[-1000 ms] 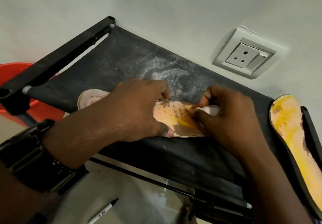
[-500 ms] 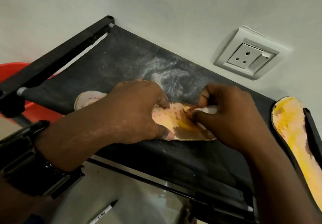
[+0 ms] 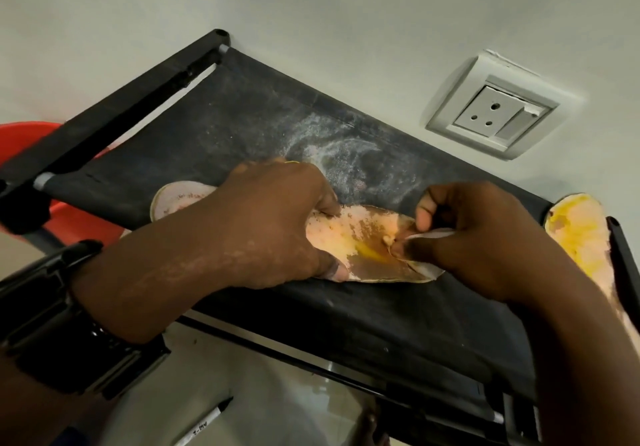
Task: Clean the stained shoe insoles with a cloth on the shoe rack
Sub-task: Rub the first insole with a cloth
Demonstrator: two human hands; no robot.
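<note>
A pale insole (image 3: 360, 241) with brown and yellow stains lies across the black fabric shelf (image 3: 263, 123) of the shoe rack. My left hand (image 3: 273, 223) covers its middle and holds it down, fingers curled over the far edge and thumb pressing at the near edge. Its heel end shows to the left of my wrist. My right hand (image 3: 485, 237) pinches a small white cloth (image 3: 431, 235) against the insole's toe end. A second insole (image 3: 585, 237), yellow-stained, lies at the rack's right end.
White powdery smears (image 3: 339, 154) mark the shelf behind the insole. A wall socket (image 3: 491, 116) sits on the white wall above. A red tub (image 3: 20, 140) stands beyond the rack's left bar (image 3: 114, 113). A marker pen (image 3: 207, 421) lies on the floor below.
My right hand with the cloth has slid right, from the insole's middle toward its toe end, uncovering more of the stained surface. The left hand keeps holding the insole.
</note>
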